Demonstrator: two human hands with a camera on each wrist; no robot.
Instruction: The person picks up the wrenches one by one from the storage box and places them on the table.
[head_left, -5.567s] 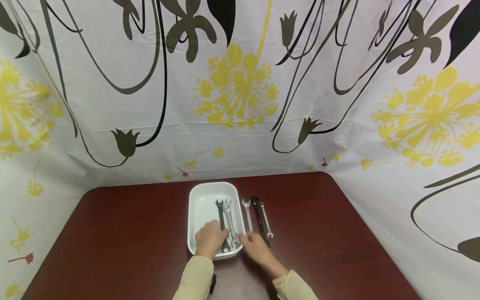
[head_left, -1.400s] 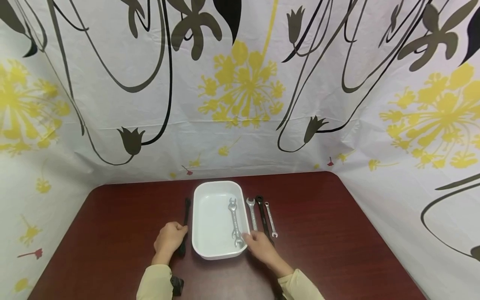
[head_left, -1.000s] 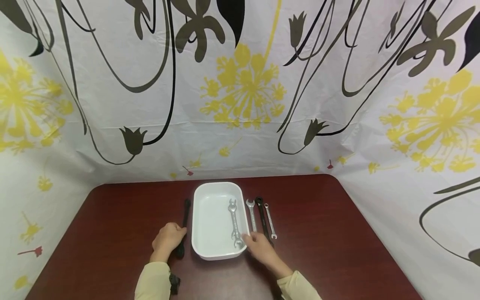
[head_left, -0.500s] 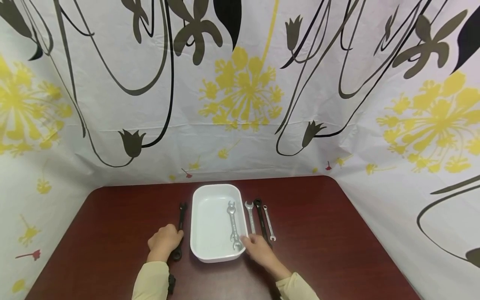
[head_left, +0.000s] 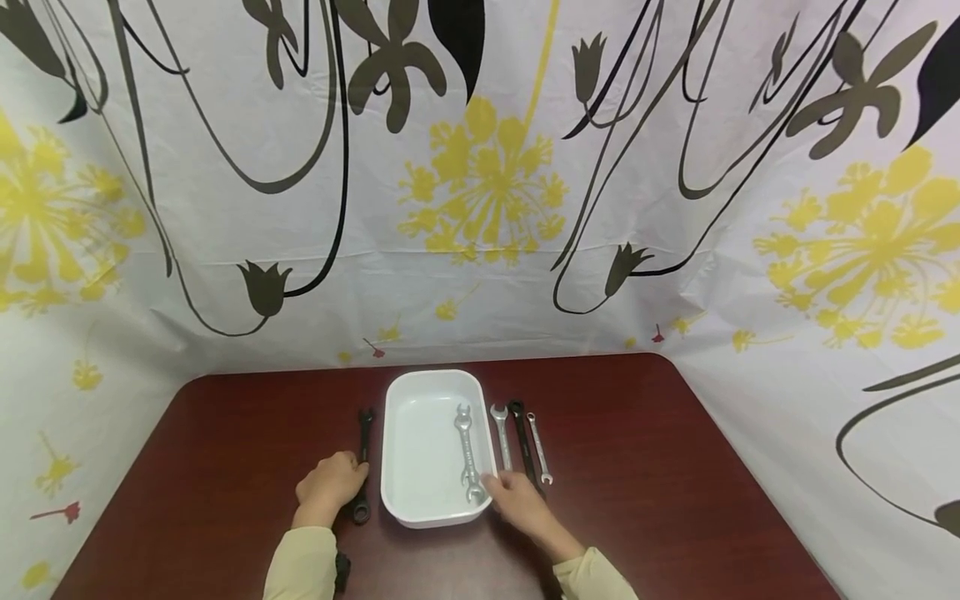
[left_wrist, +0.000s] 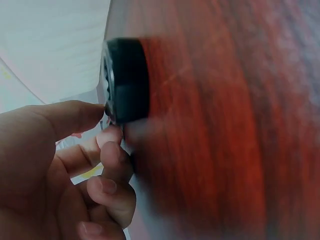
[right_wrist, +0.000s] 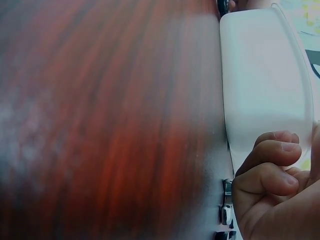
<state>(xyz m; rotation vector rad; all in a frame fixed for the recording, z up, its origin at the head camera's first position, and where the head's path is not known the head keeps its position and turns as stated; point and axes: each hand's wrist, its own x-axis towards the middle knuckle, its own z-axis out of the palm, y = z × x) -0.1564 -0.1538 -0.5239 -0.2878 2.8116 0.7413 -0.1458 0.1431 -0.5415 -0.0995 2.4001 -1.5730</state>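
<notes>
My left hand (head_left: 330, 485) pinches a black combination wrench (head_left: 364, 433) between thumb and fingers, just left of the white tray (head_left: 388, 487). The wrench lies lengthwise beside the tray, its forked end away from me and its ring end (head_left: 361, 512) toward me. In the left wrist view the dark wrench end (left_wrist: 130, 80) stands large past the fingertips. My right hand (head_left: 521, 507) grips the tray's near right corner by the rim. Inside the tray, along its right side, lie silver open-end wrenches (head_left: 468, 450) that overlap each other.
Right of the tray lie a silver wrench (head_left: 502, 437), a long black wrench (head_left: 522, 437) and a small silver wrench (head_left: 537, 446), side by side on the dark red table (head_left: 637, 483). A patterned white curtain (head_left: 480, 317) hangs behind the table.
Earlier a black wrench lay in the tray under my left hand; now it is left of the tray. Over the last second it has turned about its length and shifted slightly nearer. My right hand stays.
</notes>
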